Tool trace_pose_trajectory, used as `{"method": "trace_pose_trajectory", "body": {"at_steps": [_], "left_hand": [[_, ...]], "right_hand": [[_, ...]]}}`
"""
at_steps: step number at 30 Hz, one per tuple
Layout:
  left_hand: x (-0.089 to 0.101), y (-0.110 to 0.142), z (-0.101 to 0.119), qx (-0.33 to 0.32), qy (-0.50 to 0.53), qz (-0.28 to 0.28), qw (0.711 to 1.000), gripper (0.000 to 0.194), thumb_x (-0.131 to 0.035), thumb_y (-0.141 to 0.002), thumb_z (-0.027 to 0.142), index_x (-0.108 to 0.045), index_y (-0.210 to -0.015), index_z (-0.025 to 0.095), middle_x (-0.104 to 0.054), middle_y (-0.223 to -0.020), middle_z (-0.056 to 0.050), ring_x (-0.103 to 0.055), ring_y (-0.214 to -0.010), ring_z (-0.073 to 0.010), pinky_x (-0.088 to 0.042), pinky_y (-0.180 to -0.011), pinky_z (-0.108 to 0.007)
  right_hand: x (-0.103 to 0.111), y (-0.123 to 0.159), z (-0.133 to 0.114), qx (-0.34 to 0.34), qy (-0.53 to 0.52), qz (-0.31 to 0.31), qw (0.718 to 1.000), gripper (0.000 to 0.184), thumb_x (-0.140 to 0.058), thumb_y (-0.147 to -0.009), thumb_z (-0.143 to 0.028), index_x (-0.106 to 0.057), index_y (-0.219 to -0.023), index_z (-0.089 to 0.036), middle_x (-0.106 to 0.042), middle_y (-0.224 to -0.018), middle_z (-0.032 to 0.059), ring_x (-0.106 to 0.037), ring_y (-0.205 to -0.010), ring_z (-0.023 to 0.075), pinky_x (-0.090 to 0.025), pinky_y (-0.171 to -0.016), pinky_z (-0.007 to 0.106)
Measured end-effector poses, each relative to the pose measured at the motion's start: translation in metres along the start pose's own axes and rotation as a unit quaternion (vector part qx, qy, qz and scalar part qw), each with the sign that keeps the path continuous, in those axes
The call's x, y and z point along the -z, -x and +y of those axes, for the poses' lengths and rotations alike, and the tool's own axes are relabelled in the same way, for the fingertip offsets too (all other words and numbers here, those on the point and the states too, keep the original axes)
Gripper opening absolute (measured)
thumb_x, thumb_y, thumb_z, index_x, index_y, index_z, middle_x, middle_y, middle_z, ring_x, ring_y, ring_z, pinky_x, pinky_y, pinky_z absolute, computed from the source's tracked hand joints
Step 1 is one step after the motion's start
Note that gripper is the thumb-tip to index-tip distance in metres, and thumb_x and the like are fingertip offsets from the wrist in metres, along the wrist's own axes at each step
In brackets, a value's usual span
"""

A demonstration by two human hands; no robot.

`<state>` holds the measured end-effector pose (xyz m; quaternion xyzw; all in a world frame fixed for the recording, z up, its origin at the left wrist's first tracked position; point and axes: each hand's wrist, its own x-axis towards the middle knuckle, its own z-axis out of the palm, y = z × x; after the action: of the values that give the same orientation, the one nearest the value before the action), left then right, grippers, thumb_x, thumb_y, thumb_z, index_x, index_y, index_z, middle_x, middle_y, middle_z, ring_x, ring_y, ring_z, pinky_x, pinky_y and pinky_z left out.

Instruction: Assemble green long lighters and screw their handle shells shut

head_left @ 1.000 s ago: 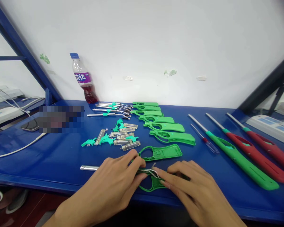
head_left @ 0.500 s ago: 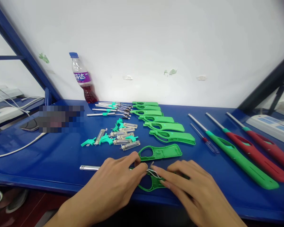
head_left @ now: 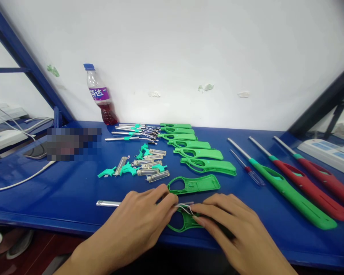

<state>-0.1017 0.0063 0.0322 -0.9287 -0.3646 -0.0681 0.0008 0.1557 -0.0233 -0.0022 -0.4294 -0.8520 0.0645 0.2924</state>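
Observation:
Near the table's front edge lies a green lighter shell half (head_left: 177, 229), hollow side up, with a ring-shaped opening. A silver lighter tube (head_left: 107, 203) extends left from beneath my left hand (head_left: 143, 219). My left thumb and index finger pinch at the shell's narrow end, around white wires (head_left: 184, 206). My right hand (head_left: 235, 225) covers the wide end of the shell; its index finger and thumb close at the right end of the wires. A thin clear hose (head_left: 188, 203) lies between the hands. Just beyond is another open green shell half (head_left: 208, 182).
Several green shells (head_left: 209, 166) stretch back toward the wall, beside wired silver tubes (head_left: 123, 139). Clear fuel tanks (head_left: 158, 176) and teal triggers (head_left: 129, 169) lie left of centre. A screwdriver (head_left: 255, 176) and assembled lighters (head_left: 292, 193) are at right; a bottle (head_left: 100, 95) leans at the back.
The free end of the clear hose has tipped from slanting upward to lying nearly level toward the right. My left fingertips have shifted slightly; the right hand stays almost in place.

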Motion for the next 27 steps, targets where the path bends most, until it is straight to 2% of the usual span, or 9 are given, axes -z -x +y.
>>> {"method": "trace_pose_trajectory", "body": {"at_steps": [9, 11, 15, 22, 27], "left_hand": [[-0.002, 0.002, -0.001, 0.002, 0.001, -0.006, 1.0, 0.026, -0.035, -0.117, 0.025, -0.062, -0.118, 0.026, -0.068, -0.108, -0.002, -0.07, -0.081, -0.0224, -0.034, -0.056, -0.033], [-0.001, 0.001, -0.001, 0.003, 0.002, -0.006, 1.0, 0.026, -0.036, -0.117, 0.025, -0.062, -0.117, 0.026, -0.067, -0.107, -0.002, -0.069, -0.079, -0.0218, -0.033, -0.056, -0.033], [0.0, 0.001, -0.002, 0.001, 0.001, 0.001, 1.0, 0.025, -0.037, -0.117, 0.026, -0.062, -0.116, 0.025, -0.068, -0.108, -0.002, -0.068, -0.077, -0.0201, -0.033, -0.057, -0.032], [-0.003, 0.0, -0.003, 0.0, 0.005, 0.019, 1.0, 0.028, -0.034, -0.118, 0.027, -0.062, -0.116, 0.026, -0.067, -0.106, -0.003, -0.066, -0.077, -0.0206, -0.032, -0.056, -0.032], [-0.004, 0.0, -0.002, 0.006, 0.01, 0.014, 1.0, 0.025, -0.038, -0.117, 0.026, -0.063, -0.117, 0.025, -0.066, -0.108, -0.003, -0.068, -0.081, -0.0215, -0.031, -0.055, -0.032]], "right_hand": [[0.001, -0.001, -0.001, 0.002, -0.023, 0.019, 1.0, 0.019, -0.059, -0.11, -0.026, -0.075, -0.118, -0.032, -0.079, -0.106, -0.0033, -0.075, -0.086, 0.0138, -0.053, -0.08, 0.029], [0.002, -0.003, -0.003, 0.012, -0.025, 0.045, 0.999, 0.019, -0.057, -0.112, -0.027, -0.076, -0.113, -0.031, -0.08, -0.101, -0.0035, -0.075, -0.081, 0.013, -0.052, -0.076, 0.029], [0.004, -0.007, -0.009, 0.016, -0.034, 0.102, 0.994, 0.031, -0.05, -0.115, -0.034, -0.077, -0.102, -0.029, -0.079, -0.091, -0.0028, -0.074, -0.072, 0.0116, -0.052, -0.068, 0.028], [0.005, -0.005, -0.008, 0.018, -0.047, 0.082, 0.995, 0.025, -0.054, -0.114, -0.033, -0.076, -0.103, -0.029, -0.079, -0.093, -0.0019, -0.074, -0.075, 0.0128, -0.053, -0.071, 0.029], [0.004, -0.006, -0.009, 0.032, -0.032, 0.1, 0.994, 0.024, -0.056, -0.113, -0.035, -0.075, -0.1, -0.027, -0.078, -0.09, -0.0033, -0.071, -0.072, 0.0126, -0.05, -0.072, 0.03]]}}
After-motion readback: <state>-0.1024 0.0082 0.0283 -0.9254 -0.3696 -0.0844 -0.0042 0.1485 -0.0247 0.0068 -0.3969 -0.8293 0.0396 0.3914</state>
